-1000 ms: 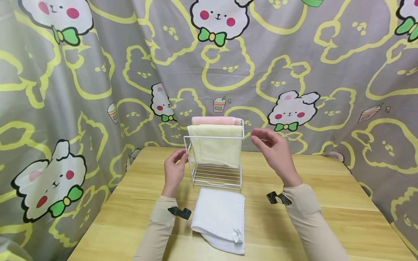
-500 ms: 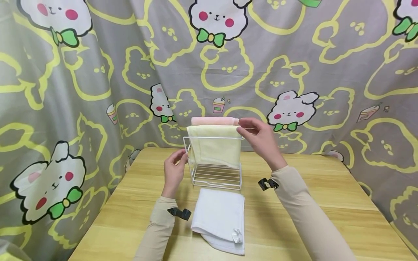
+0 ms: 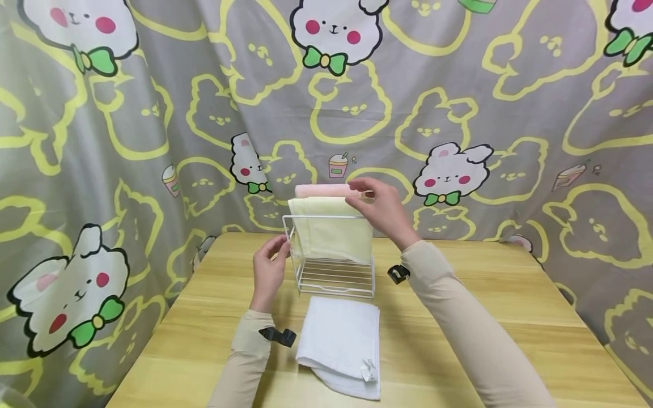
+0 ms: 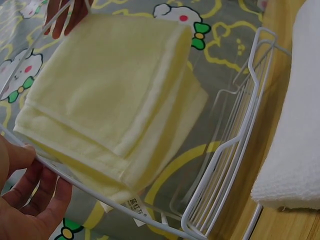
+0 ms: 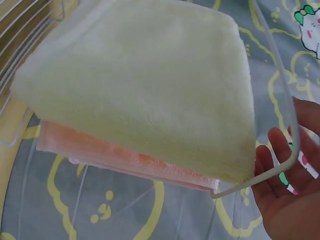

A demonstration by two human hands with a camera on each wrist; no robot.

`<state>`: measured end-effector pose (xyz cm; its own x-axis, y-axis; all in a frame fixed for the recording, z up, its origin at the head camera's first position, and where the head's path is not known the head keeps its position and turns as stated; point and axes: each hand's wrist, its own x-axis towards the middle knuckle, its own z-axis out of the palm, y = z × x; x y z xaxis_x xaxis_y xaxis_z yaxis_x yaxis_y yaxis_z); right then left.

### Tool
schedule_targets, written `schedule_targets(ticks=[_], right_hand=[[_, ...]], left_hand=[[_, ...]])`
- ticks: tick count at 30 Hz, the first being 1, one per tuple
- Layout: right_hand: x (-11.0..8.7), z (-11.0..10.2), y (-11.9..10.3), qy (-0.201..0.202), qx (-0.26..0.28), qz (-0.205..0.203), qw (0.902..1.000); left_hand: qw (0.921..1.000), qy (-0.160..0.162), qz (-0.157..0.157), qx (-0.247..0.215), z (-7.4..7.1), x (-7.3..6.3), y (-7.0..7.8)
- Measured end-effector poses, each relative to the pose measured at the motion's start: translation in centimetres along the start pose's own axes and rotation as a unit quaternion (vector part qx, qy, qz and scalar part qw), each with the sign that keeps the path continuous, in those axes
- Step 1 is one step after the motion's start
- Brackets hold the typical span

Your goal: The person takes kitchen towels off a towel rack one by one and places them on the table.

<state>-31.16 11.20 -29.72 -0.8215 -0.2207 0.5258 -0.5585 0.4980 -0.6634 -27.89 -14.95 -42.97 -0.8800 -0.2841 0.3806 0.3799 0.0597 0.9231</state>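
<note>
A white wire rack (image 3: 334,292) stands on the table. Over its upper bars hang a folded yellow towel (image 3: 334,232) in front and a pink towel (image 3: 321,191) behind. My left hand (image 3: 268,269) pinches the rack's left side wire between thumb and fingers, clearest in the left wrist view. My right hand (image 3: 382,207) reaches over the rack's upper right corner. Its fingers are spread and loosely bent around the bent wire, right at the yellow towel's edge (image 5: 245,100), with a gap between thumb and fingers. In the left wrist view some right fingertips (image 4: 62,22) show past the towel.
A folded white towel (image 3: 339,340) with a small tag lies in front of the rack on the wooden table (image 3: 474,300). A grey patterned curtain (image 3: 285,73) hangs behind and along the sides.
My right hand has moved left from beside the rack to over its upper right corner, at the towels' edge. My left hand keeps its hold on the side wire.
</note>
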Motion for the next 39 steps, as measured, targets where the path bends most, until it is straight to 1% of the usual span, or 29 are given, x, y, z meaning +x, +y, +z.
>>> schedule_targets(ticks=[5, 8, 17, 27, 34, 39], right_hand=[[1.1, 0.2, -0.2, -0.029, -0.039, 0.006, 0.9988], [1.7, 0.4, -0.3, -0.052, -0.048, 0.015, 0.9974], [2.6, 1.5, -0.4, -0.096, -0.041, 0.032, 0.994], [2.9, 1.8, -0.3, -0.127, -0.053, 0.036, 0.9898], [2.8, 2.1, 0.0, -0.134, -0.082, 0.03, 0.9872], [2.8, 2.0, 0.0, -0.135, -0.084, 0.035, 0.9866]], left_hand=[[1.0, -0.001, 0.008, 0.001, -0.1, 0.0, -0.4], [1.0, -0.001, 0.009, -0.003, -0.1, 0.0, -0.4], [1.0, -0.004, 0.008, -0.001, -0.2, 0.0, -0.6], [0.9999, -0.008, 0.012, -0.002, -0.2, 0.0, -0.5], [0.9999, -0.005, 0.01, -0.003, -0.1, 0.0, -0.5], [1.0, 0.001, 0.009, 0.004, 0.0, -0.1, -0.2]])
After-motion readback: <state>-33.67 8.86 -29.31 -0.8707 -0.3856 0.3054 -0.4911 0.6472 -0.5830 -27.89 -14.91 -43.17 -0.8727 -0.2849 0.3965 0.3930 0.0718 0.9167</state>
